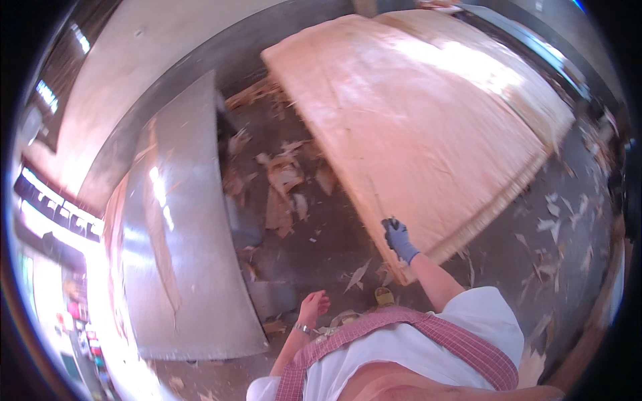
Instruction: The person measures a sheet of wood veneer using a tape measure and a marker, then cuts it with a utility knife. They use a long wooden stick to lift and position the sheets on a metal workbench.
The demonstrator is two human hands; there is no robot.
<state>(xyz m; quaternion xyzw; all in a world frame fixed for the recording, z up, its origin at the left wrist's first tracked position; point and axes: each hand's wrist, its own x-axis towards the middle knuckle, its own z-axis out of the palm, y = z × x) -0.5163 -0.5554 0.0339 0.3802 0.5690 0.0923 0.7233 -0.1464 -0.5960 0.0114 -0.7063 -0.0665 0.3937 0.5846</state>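
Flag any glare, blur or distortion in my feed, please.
Head view: glare whitens part of the pale sheets toward the upper right and streaks the grey panel; head view, left side: washed out by bright light; head view, rim: straight edges bow, corners go black; head view, middle: the gloved right hand looks slightly soft, its fingertip detail hard to read.

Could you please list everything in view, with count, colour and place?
Sheet stacks: two, pinkish tan, centre to upper right.
Smooth panel: one, silver-grey, left.
Strip: one, brown, on the panel.
Scraps: many, tan, across the floor, dark grey.
Wall: one, pale, upper left.
Left-edge items: uncounted, mixed colours, too blurred to name.
Shoe: one, yellowish, lower centre.
Apron: one, red checked, over a white shirt.
Wristband: one, silver, left wrist.
Left hand: one, bare, lower centre.
Right hand: one, blue-grey glove, at the nearer stack.
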